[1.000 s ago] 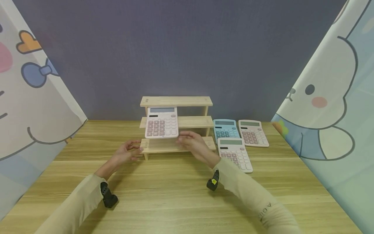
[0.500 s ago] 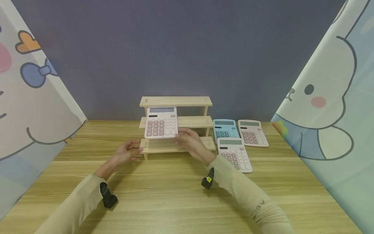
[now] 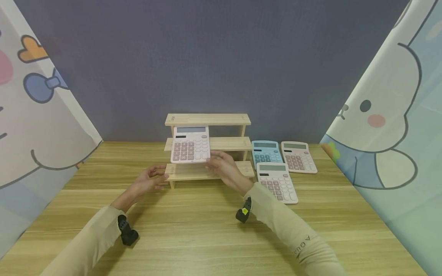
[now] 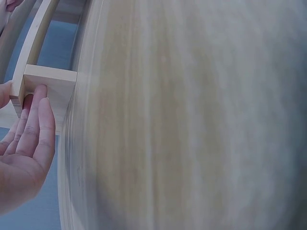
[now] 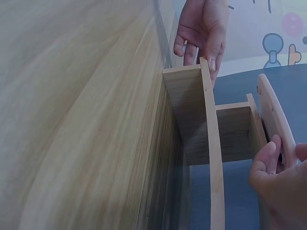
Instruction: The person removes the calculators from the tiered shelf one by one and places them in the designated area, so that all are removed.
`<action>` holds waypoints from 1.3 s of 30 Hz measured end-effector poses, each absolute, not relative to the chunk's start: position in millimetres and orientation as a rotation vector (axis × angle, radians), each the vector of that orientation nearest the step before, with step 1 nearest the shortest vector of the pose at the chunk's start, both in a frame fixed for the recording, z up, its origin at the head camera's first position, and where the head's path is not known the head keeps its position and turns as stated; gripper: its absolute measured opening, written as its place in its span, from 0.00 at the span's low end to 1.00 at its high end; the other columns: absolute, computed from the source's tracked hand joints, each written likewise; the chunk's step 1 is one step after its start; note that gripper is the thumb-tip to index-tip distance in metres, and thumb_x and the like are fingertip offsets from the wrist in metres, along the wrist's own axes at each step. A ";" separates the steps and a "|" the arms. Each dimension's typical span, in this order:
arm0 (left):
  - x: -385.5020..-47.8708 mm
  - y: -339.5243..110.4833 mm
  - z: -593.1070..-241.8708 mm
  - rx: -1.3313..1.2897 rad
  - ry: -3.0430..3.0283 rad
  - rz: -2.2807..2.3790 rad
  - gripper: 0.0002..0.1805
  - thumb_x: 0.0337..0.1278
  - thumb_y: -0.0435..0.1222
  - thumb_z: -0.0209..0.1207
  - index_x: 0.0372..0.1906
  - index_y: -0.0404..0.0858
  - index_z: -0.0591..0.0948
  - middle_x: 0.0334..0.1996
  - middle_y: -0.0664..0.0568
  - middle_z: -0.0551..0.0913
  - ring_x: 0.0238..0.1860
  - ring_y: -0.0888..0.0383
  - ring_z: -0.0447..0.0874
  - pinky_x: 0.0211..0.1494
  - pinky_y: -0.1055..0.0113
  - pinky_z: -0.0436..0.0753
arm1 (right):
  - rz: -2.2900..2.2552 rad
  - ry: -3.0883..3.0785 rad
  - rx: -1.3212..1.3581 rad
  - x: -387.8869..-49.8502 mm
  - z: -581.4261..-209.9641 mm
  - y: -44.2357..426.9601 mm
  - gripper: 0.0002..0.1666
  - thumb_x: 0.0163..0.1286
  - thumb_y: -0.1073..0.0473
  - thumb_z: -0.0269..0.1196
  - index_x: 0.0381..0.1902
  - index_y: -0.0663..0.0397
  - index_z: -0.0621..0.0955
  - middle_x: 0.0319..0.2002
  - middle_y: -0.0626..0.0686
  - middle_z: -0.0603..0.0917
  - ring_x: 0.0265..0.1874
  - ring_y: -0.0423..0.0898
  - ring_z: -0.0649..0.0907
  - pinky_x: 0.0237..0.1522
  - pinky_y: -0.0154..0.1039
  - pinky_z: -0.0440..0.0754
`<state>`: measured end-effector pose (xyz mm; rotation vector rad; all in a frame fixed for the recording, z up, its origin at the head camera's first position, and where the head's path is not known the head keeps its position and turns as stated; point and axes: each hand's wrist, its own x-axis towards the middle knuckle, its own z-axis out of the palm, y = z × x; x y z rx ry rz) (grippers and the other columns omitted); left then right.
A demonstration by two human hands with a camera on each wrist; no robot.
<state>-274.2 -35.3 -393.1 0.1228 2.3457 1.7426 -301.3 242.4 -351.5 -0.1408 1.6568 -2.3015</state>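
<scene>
A pale pink-white calculator (image 3: 190, 145) is tilted with its keys facing me, in front of the left part of the middle board of a three-tier wooden shelf (image 3: 229, 143). My right hand (image 3: 226, 168) pinches its lower right corner; in the right wrist view, fingers (image 5: 268, 155) go behind the calculator (image 5: 276, 115). Whether its back rests on the board I cannot tell. At the lowest board's left end, my left hand (image 3: 148, 181) holds the shelf. The left wrist view shows the thumb at the board (image 4: 29, 52) edge and the fingers (image 4: 36, 120) beneath it.
Right of the shelf, a blue calculator (image 3: 266, 150) and a pinkish calculator (image 3: 299, 157) lie on the wooden table (image 3: 193, 237). Another white calculator (image 3: 276, 181) lies in front, overlapping the blue one's lower edge. A dark wall (image 3: 207, 57) stands behind the shelf.
My right hand has moved slightly left and up onto the calculator's lower right corner. The calculator and my left hand have stayed nearly still.
</scene>
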 end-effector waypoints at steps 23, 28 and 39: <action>-275.1 -37.2 -393.3 0.120 2.343 1.729 0.35 0.60 0.42 0.56 0.66 0.33 0.57 0.58 0.33 0.65 0.48 0.53 0.78 0.49 0.61 0.82 | -2.316 1.658 -0.090 -301.0 -347.9 236.1 0.26 0.59 0.76 0.55 0.56 0.67 0.68 0.41 0.55 0.78 0.36 0.44 0.81 0.48 0.35 0.81; -275.0 -37.9 -394.0 0.118 2.344 1.726 0.35 0.60 0.42 0.56 0.67 0.33 0.57 0.58 0.33 0.65 0.47 0.55 0.78 0.50 0.60 0.82 | -2.319 1.656 -0.076 -298.7 -348.1 237.8 0.26 0.58 0.77 0.55 0.57 0.67 0.68 0.41 0.56 0.77 0.35 0.43 0.80 0.48 0.35 0.81; -275.3 -38.5 -394.7 0.133 2.335 1.732 0.36 0.60 0.44 0.56 0.67 0.33 0.56 0.59 0.33 0.64 0.48 0.53 0.79 0.50 0.59 0.82 | -2.341 1.647 -0.067 -292.6 -347.9 240.8 0.26 0.58 0.77 0.56 0.56 0.67 0.68 0.39 0.55 0.78 0.34 0.43 0.80 0.48 0.35 0.81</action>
